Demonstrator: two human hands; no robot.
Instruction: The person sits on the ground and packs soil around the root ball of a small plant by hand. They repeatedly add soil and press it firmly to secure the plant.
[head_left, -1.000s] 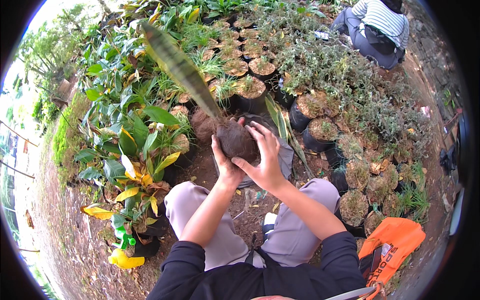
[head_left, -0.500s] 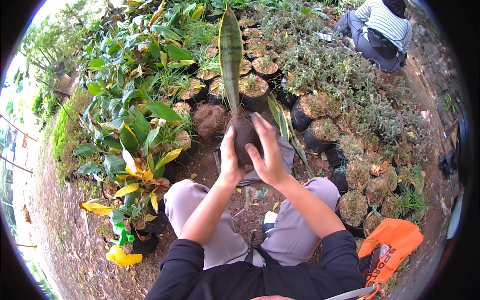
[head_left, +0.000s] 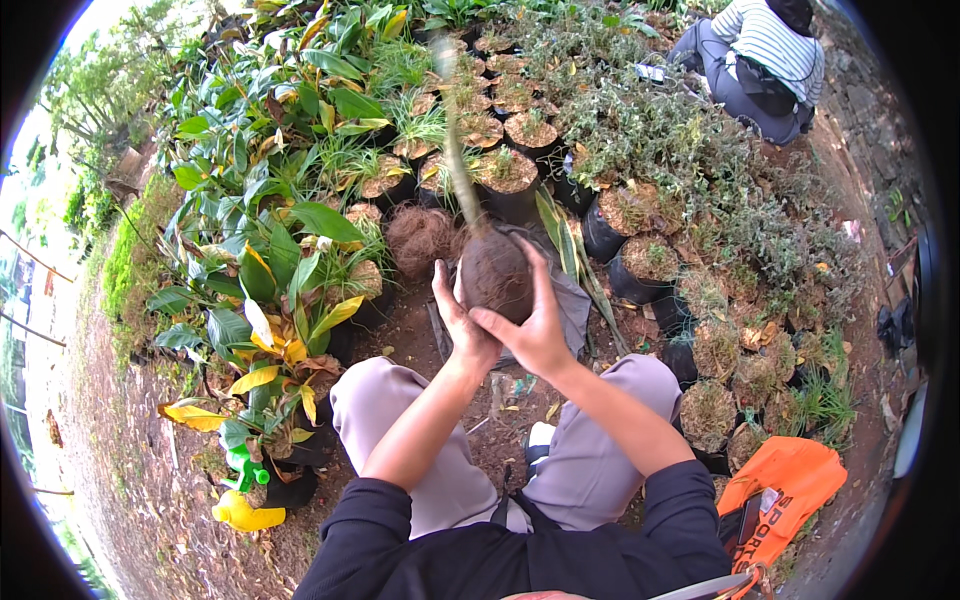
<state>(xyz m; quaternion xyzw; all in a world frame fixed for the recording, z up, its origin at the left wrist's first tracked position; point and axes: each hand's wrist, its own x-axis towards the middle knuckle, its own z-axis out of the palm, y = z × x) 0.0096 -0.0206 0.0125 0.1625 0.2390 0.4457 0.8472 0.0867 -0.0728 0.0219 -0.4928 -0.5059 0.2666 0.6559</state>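
My left hand (head_left: 466, 328) and my right hand (head_left: 530, 328) cup a brown, soil-covered root ball (head_left: 497, 272) in front of my bent knees, left thumb and fingers at its left side, right hand round its right and lower side. A long upright snake-plant leaf (head_left: 458, 160) rises from the ball, blurred by motion. Beneath lies a crumpled grey sheet (head_left: 568, 318), with long loose leaves (head_left: 570, 250) on its right. Behind and left of the ball is a tangled heap of reddish-brown fibre (head_left: 410, 240).
Leafy plants (head_left: 270, 280) line the left. Black potted plants (head_left: 635, 290) fill the back and right. A person in a striped top (head_left: 765, 50) crouches at back right. An orange bag (head_left: 775, 480) lies near right; a yellow watering can (head_left: 240, 510) and green sprayer (head_left: 245, 465) near left.
The leaf swung from leaning left to upright, now blurred. The root ball turned between my hands and my fingers shifted round it, with both hands still on it.
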